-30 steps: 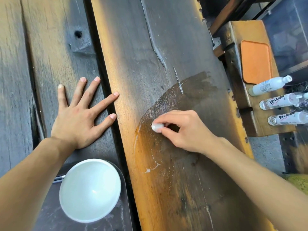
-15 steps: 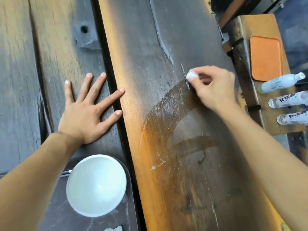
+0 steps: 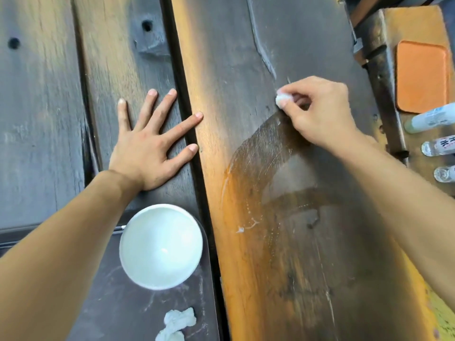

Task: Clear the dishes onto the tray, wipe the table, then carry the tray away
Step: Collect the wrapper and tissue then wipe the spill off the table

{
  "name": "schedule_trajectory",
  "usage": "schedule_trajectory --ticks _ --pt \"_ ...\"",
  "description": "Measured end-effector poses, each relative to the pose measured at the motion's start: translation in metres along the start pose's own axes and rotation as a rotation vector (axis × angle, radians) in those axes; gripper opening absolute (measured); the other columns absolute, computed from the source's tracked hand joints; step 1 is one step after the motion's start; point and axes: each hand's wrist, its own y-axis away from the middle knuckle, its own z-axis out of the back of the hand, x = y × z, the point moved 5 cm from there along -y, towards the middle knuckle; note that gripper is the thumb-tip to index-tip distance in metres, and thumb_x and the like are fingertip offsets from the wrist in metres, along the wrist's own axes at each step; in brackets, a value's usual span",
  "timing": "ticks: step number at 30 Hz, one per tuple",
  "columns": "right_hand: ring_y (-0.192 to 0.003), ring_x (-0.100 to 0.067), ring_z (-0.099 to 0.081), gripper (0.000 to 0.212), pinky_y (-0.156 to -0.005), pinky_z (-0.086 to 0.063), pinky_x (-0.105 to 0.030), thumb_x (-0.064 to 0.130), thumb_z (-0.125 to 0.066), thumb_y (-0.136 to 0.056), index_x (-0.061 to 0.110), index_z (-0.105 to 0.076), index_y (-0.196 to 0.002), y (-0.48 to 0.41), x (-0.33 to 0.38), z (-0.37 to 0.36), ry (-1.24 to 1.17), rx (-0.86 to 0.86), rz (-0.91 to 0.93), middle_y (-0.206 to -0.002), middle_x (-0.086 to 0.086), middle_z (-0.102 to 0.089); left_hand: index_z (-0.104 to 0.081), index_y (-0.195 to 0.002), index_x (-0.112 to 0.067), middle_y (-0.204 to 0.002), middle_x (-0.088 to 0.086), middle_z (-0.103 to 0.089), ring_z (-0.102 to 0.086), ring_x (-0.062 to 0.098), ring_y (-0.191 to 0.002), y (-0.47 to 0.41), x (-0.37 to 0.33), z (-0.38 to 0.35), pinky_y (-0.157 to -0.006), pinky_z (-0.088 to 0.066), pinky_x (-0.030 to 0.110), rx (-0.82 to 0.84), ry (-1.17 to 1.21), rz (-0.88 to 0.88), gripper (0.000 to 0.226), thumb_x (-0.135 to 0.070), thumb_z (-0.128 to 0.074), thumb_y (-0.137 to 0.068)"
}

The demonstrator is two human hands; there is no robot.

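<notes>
My right hand [image 3: 317, 112] pinches a small white wad of tissue [image 3: 281, 98] and presses it on the wooden table plank [image 3: 221, 70], at the far end of a wet arc-shaped smear [image 3: 266, 153]. My left hand [image 3: 150, 143] lies flat with fingers spread on the darker plank to the left, holding nothing. Near me at the lower left sits a dark tray [image 3: 108, 303] with a white bowl [image 3: 161, 246] on it and crumpled white tissue [image 3: 176, 324] at its near edge.
A wooden side stand at the right holds an orange pad [image 3: 421, 76] and three white bottles [image 3: 430, 119] lying on their sides. A dark gap [image 3: 187, 114] runs between the two planks. Something thin and metallic [image 3: 119, 228] pokes out behind the bowl.
My right hand swept the tissue from the near left of the wet patch up to its far right end, leaving a curved smear. The left hand stayed flat.
</notes>
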Motion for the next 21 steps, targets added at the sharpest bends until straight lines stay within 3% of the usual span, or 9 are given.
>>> schedule_trajectory --ticks 6,9,10,11,14,16,18,20,21 --pt "-0.086 -0.026 -0.069 0.014 -0.083 -0.053 -0.039 0.016 -0.069 -0.093 0.005 -0.077 -0.098 0.09 0.087 -0.051 -0.078 0.404 0.513 -0.094 -0.007 -0.075 -0.012 -0.155 -0.06 -0.172 0.0 -0.007 -0.006 0.032 -0.158 -0.001 0.0 0.0 -0.116 -0.003 0.073 0.051 -0.014 0.028 0.06 -0.074 -0.018 -0.097" --pt "-0.085 -0.022 -0.065 0.016 -0.083 -0.052 -0.036 0.017 -0.065 -0.097 0.006 -0.076 -0.098 0.162 0.096 -0.057 -0.137 0.788 0.647 -0.093 -0.003 -0.074 -0.007 -0.153 -0.063 -0.172 -0.002 -0.001 0.0 0.029 -0.158 -0.002 0.001 0.003 -0.116 0.002 0.072 0.121 -0.007 0.043 0.06 -0.076 -0.013 -0.095" --pt "-0.085 -0.02 -0.067 0.015 -0.083 -0.052 -0.034 0.017 -0.067 -0.096 0.006 -0.076 -0.098 0.172 0.093 -0.051 -0.185 0.792 0.62 -0.093 -0.001 -0.075 -0.006 -0.152 -0.065 -0.172 -0.004 0.002 0.003 0.028 -0.158 -0.003 0.002 0.005 -0.116 0.004 0.071 0.152 0.02 0.051 0.059 -0.077 -0.012 -0.094" --pt "-0.086 -0.017 -0.068 0.013 -0.084 -0.053 -0.032 0.017 -0.069 -0.094 0.007 -0.078 -0.098 0.17 0.085 -0.042 -0.248 0.687 0.541 -0.094 0.0 -0.075 -0.006 -0.152 -0.065 -0.172 -0.006 0.004 0.005 0.026 -0.158 -0.004 0.003 0.006 -0.117 0.006 0.07 0.187 0.059 0.062 0.059 -0.076 -0.012 -0.094" --pt "-0.084 -0.015 -0.07 0.008 -0.082 -0.055 -0.031 0.015 -0.074 -0.09 0.011 -0.08 -0.094 0.129 0.046 -0.01 -0.199 0.088 0.175 -0.094 0.0 -0.076 -0.013 -0.156 -0.055 -0.172 -0.005 -0.004 0.0 0.024 -0.159 0.0 0.01 0.017 -0.12 0.001 0.065 0.254 0.173 0.096 0.057 -0.063 -0.022 -0.101" --pt "-0.084 -0.021 -0.07 0.009 -0.084 -0.055 -0.033 0.012 -0.073 -0.089 0.01 -0.08 -0.094 0.123 0.033 -0.006 -0.094 -0.005 0.018 -0.094 -0.003 -0.076 -0.019 -0.16 -0.045 -0.169 0.002 -0.024 -0.018 0.026 -0.156 0.019 0.011 0.029 -0.122 -0.012 0.058 0.224 0.311 0.128 0.056 -0.048 -0.034 -0.106" --pt "-0.088 -0.026 -0.071 0.01 -0.087 -0.054 -0.037 0.009 -0.072 -0.09 0.006 -0.079 -0.096 0.149 0.051 -0.018 -0.064 0.156 0.132 -0.097 -0.007 -0.076 -0.027 -0.16 -0.038 -0.139 0.011 -0.06 -0.057 0.033 -0.122 0.053 0.012 0.045 -0.108 -0.038 0.045 0.114 0.427 0.186 0.056 -0.035 -0.044 -0.106" --pt "-0.09 -0.026 -0.07 0.013 -0.088 -0.053 -0.039 0.011 -0.07 -0.093 0.004 -0.077 -0.099 0.198 0.08 -0.03 -0.088 0.457 0.37 -0.098 -0.006 -0.076 -0.035 -0.157 -0.036 -0.112 0.01 -0.07 -0.057 0.029 -0.072 0.093 0.012 0.059 -0.086 -0.048 0.038 -0.009 0.473 0.274 0.056 -0.028 -0.05 -0.103" --pt "-0.09 -0.024 -0.068 0.014 -0.089 -0.052 -0.038 0.013 -0.068 -0.094 0.004 -0.077 -0.1 0.22 0.091 -0.032 -0.101 0.615 0.455 -0.098 -0.005 -0.076 -0.038 -0.155 -0.035 -0.119 0.007 -0.071 -0.057 0.029 -0.068 0.114 0.011 0.065 -0.085 -0.049 0.037 -0.06 0.484 0.318 0.055 -0.025 -0.051 -0.102"
